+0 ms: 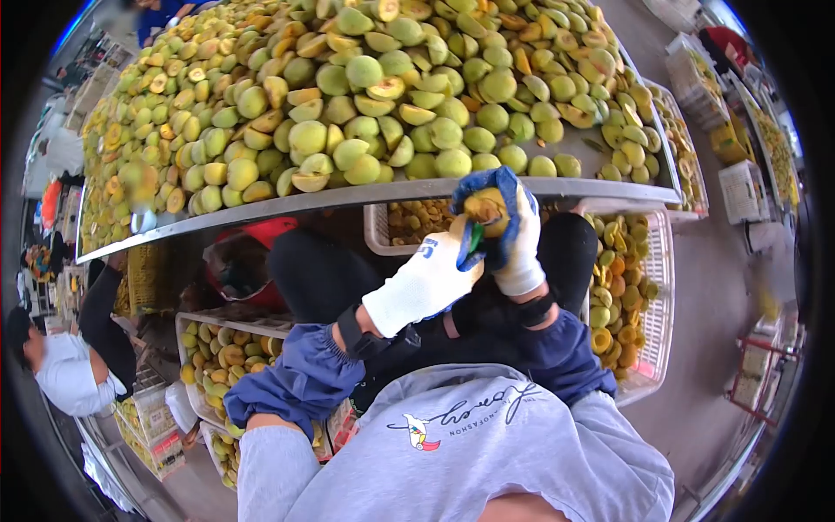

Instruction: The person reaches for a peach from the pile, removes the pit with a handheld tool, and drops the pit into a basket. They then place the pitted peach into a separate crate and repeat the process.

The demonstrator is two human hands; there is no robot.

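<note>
My right hand (pixel 519 235), in a white glove with blue-coated fingers, is closed around a cut yellow-green stone fruit (pixel 487 211) whose brownish-yellow inside faces up. Pressed against it from the left is my left hand (pixel 435 271), gloved the same way. Its fingers are wrapped round a small green-handled tool (pixel 475 237); the working end is hidden by the fruit and gloves. Both hands meet over my lap, just at the near edge of a metal table (pixel 383 193). Many halved and whole stone fruits (pixel 348 122) are heaped on that table.
A white crate of cut fruit (pixel 657 304) stands by my right leg, another crate (pixel 230 348) by my left. A smaller crate (pixel 376 230) sits under the table beside a red tub (pixel 271 230). A person (pixel 74 370) sits at the left; another (pixel 161 17) is across the table.
</note>
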